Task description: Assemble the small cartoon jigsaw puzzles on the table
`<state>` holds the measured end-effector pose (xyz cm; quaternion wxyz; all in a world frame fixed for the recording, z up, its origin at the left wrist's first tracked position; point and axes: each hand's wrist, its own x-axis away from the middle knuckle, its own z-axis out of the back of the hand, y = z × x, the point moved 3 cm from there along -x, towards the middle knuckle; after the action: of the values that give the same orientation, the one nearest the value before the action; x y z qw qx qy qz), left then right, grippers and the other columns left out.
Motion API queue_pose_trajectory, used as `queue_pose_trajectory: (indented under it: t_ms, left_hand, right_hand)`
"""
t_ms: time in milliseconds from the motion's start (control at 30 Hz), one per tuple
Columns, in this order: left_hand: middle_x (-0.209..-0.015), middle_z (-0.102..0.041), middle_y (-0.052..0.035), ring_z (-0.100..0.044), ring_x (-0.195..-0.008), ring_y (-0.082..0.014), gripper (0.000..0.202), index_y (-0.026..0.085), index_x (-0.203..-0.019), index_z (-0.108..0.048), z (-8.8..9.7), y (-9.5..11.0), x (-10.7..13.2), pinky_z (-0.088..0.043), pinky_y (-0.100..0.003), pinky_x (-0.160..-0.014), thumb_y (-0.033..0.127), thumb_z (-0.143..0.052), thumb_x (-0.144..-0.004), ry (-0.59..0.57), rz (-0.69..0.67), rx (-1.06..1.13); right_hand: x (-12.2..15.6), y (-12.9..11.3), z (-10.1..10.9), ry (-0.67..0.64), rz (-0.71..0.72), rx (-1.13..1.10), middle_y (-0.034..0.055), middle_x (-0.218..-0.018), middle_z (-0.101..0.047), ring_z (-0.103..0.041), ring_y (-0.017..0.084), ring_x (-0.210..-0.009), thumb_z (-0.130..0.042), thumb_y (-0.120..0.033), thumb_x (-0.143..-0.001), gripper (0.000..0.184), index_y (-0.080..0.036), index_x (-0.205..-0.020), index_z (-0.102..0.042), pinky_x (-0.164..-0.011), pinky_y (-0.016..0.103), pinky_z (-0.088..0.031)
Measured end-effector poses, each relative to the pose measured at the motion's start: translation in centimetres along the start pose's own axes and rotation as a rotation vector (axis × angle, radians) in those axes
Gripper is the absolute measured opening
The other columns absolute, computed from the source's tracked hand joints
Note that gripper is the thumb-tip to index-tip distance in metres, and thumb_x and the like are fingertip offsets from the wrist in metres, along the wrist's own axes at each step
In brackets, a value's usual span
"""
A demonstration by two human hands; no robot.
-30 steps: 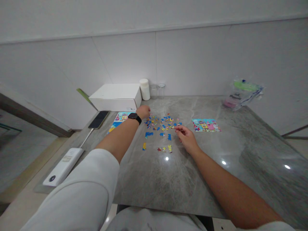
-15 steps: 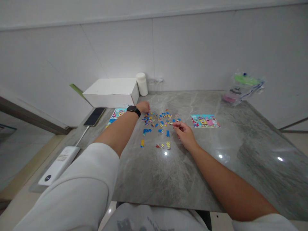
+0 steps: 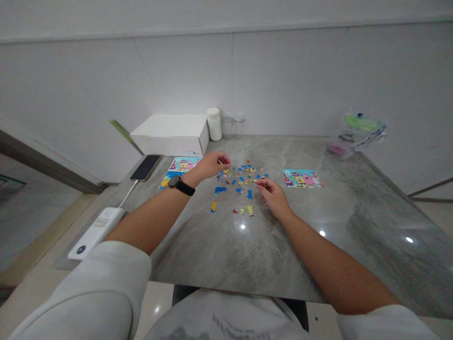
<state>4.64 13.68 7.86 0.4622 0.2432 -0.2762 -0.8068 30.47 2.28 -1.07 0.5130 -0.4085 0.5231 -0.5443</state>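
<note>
- Gray marble-patterned table [image 3: 226,259]: meets the wall [image 3: 300,80] along its far edge and carries the jigsaw, spread around the middle, somewhat toward the far edge.
- White box [image 3: 170,127]: lies near the far left corner, just beside a white bottle [image 3: 213,124] and clear glasses [image 3: 239,127] at the far edge.
- Clear plastic bag [image 3: 357,134]: sits at the far right corner, green and pink showing through.
- White oblong device [image 3: 95,233]: rests along the left edge, cabled to a smartphone [image 3: 146,167] farther up that edge.
- Printed picture card [image 3: 302,178]: lies flat, right of the pieces; toward the left edge, a similar picture sheet [image 3: 184,164], partly behind the left arm.
- Right hand [image 3: 273,198]: hovers at the right side of the pile, thumb and forefinger nearly meeting, other fingers loosely curled; cannot tell about a piece in the pinch.
- Left hand [image 3: 214,164], smartwatch [image 3: 180,185] at the wrist: hangs over the pile's far left side, fingers half curled toward the thumb; again, cannot tell about a grip.
- Done, apparently: small joined sections only, namely a blue strip [image 3: 220,190], a blue block [image 3: 249,194], a yellow strip [image 3: 250,210] and a yellow-and-blue block [image 3: 213,206], all set apart on the near side.
- Left, seemingly: most of the jigsaw, as loose pieces [image 3: 245,175] heaped beyond those sections; looks like an early stage.
</note>
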Motion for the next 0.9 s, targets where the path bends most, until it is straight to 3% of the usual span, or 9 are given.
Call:
queue_pose_trajectory:
  t_ms: [167,333,533,800,900]
  left_hand:
    - [-0.087,-0.074,-0.0031,-0.064,-0.079,-0.0153,0.031,0.018,-0.092,-0.073,-1.4,2.1,6.8,-0.049,-0.028,-0.073,0.045,-0.080,-0.079,0.051,0.086,0.485]
    - [-0.089,-0.074,-0.0030,-0.062,-0.077,-0.0137,0.034,0.019,-0.091,-0.072,-3.9,2.6,10.4,-0.047,-0.026,-0.069,0.046,-0.084,-0.076,0.139,0.205,0.708]
    - [-0.089,-0.076,-0.0041,-0.064,-0.077,-0.0142,0.033,0.018,-0.090,-0.073,-6.4,2.1,11.7,-0.049,-0.027,-0.070,0.046,-0.084,-0.077,0.108,0.236,0.821]
    - [-0.094,-0.076,-0.0053,-0.068,-0.090,-0.0187,0.032,0.019,-0.090,-0.074,-6.9,2.0,11.9,-0.053,-0.032,-0.086,0.049,-0.078,-0.080,0.134,0.187,0.727]
    - [-0.094,-0.076,-0.0053,-0.067,-0.090,-0.0185,0.032,0.019,-0.091,-0.075,-7.4,2.4,12.1,-0.052,-0.032,-0.083,0.048,-0.078,-0.081,0.111,0.184,0.766]
  right_hand:
    - [0.1,-0.1,-0.2,-0.015,0.039,0.057,-0.0012,-0.069,-0.062,-0.051,0.016,-0.063,-0.070,-0.047,-0.079,0.031,-0.022,-0.096,-0.074,-0.057,0.028,-0.040]
    - [0.3,0.0,-0.5,-0.012,0.124,0.151,0.0017,-0.083,-0.071,-0.055,0.016,-0.068,-0.066,-0.042,-0.082,0.028,-0.022,-0.099,-0.075,-0.062,0.028,-0.044]
    - [1.4,-1.1,-0.7,-0.015,0.262,0.297,0.0035,-0.095,-0.073,-0.060,0.017,-0.074,-0.062,-0.036,-0.086,0.027,-0.022,-0.104,-0.076,-0.068,0.029,-0.048]
    - [4.5,-3.9,-2.8,-0.166,0.441,0.469,0.0054,-0.093,-0.071,-0.064,0.019,-0.078,-0.061,-0.029,-0.093,0.018,-0.024,-0.102,-0.076,-0.068,0.031,-0.051]
    - [5.3,-4.6,-3.6,-0.235,0.449,0.468,0.0041,-0.089,-0.070,-0.062,0.017,-0.072,-0.065,-0.031,-0.092,0.014,-0.025,-0.098,-0.076,-0.067,0.030,-0.050]
